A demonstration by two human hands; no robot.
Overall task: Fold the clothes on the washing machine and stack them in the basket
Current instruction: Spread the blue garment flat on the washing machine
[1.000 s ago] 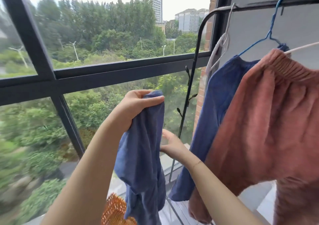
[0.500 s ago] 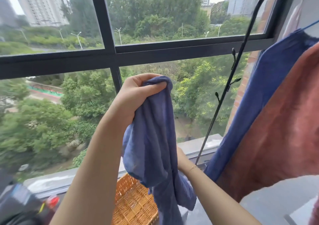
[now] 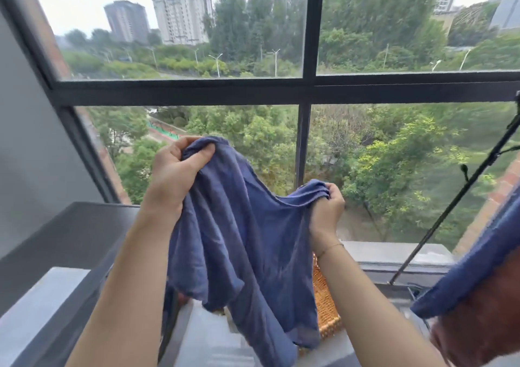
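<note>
A thin blue garment (image 3: pixel 244 242) hangs in the air in front of the window, spread between both hands. My left hand (image 3: pixel 174 175) grips its upper left edge, raised higher. My right hand (image 3: pixel 326 211) grips the bunched upper right edge, lower and to the right. The cloth's lower part drapes down and covers most of the orange wicker basket (image 3: pixel 326 310), of which only the right side shows. The grey top of the washing machine (image 3: pixel 208 338) lies below the cloth.
A black-framed window (image 3: pixel 304 87) fills the view ahead, with a grey sill (image 3: pixel 394 254) below it. At right hang a blue garment (image 3: pixel 472 276) and a reddish one (image 3: pixel 484 333), beside a black rack pole (image 3: pixel 461 197). A grey wall (image 3: pixel 28 141) stands at left.
The view swung left and down. My right hand moved from behind the blue garment to grip its right edge, and the cloth is now spread between both hands.
</note>
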